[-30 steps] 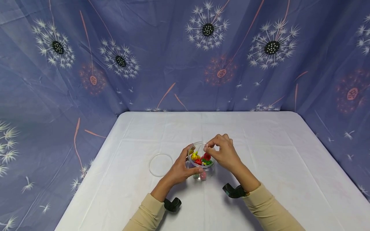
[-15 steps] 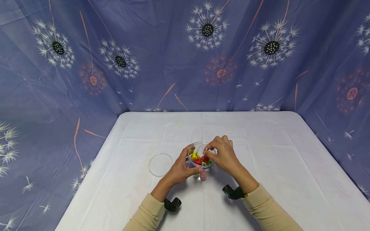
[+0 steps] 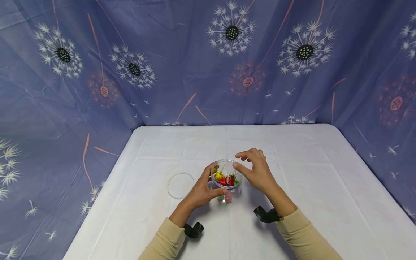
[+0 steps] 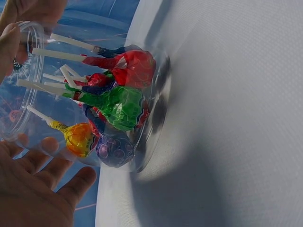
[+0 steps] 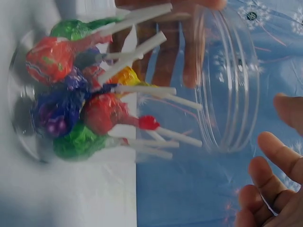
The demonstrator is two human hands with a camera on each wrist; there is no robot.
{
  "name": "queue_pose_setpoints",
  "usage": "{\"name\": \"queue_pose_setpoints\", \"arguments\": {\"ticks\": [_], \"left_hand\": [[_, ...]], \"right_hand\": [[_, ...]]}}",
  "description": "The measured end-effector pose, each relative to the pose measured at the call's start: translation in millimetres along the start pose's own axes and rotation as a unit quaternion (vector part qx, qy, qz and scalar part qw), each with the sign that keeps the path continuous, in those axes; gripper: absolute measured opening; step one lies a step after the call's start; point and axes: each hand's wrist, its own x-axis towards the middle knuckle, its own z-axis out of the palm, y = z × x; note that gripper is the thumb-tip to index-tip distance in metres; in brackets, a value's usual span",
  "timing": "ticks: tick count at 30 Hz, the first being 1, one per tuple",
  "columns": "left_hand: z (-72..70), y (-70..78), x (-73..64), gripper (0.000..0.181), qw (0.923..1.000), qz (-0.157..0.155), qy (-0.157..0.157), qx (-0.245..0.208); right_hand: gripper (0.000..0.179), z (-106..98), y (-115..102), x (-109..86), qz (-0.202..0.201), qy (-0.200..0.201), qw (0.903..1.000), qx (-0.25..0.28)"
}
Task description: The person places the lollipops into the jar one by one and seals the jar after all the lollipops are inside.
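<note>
A clear round jar (image 5: 232,90) stands on the white table with several wrapped lollipops inside, white sticks toward its mouth. My left hand (image 3: 202,191) holds the jar round its side, thumb in front and fingers behind. Through the wall in the left wrist view I see a red lollipop (image 4: 136,69), a green lollipop (image 4: 122,111), a yellow-orange lollipop (image 4: 78,139) and a purple lollipop (image 4: 115,149). Just above the jar's right rim is my right hand (image 3: 258,172), thumb and fingers apart, holding nothing.
A thin clear round disc, like a lid (image 3: 180,185), lies on the table left of the jar. White cloth covers the table (image 3: 308,173). A blue curtain with dandelion prints (image 3: 182,65) hangs behind and at both sides.
My right hand, pinching a red lollipop inside the jar's mouth, has lowered it among the others and let go. Its fingers have spread and risen slightly. The left hand keeps its place.
</note>
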Motion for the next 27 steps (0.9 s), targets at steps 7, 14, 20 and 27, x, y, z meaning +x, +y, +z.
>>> {"name": "queue_pose_setpoints", "arguments": {"ticks": [7, 14, 20, 27], "left_hand": [[-1.0, -1.5, 0.2, 0.096, 0.9999, -0.010, 0.001, 0.007], [-1.5, -3.6, 0.6, 0.095, 1.0000, 0.002, 0.001, 0.002], [-1.2, -4.6, 1.4, 0.094, 1.0000, 0.008, -0.004, -0.001], [-1.1, -3.1, 1.4, 0.093, 0.9999, 0.008, -0.008, -0.001]], "right_hand": [[0.042, -9, 9, -4.8, 0.026, -0.034, 0.9984, 0.037], [0.078, -4, 23, -17.8, 0.061, -0.152, 0.9816, 0.098], [0.098, 7, 32, -28.1, 0.090, -0.204, 0.9667, 0.126], [0.097, 14, 34, -32.1, 0.116, -0.215, 0.9606, 0.134]]}}
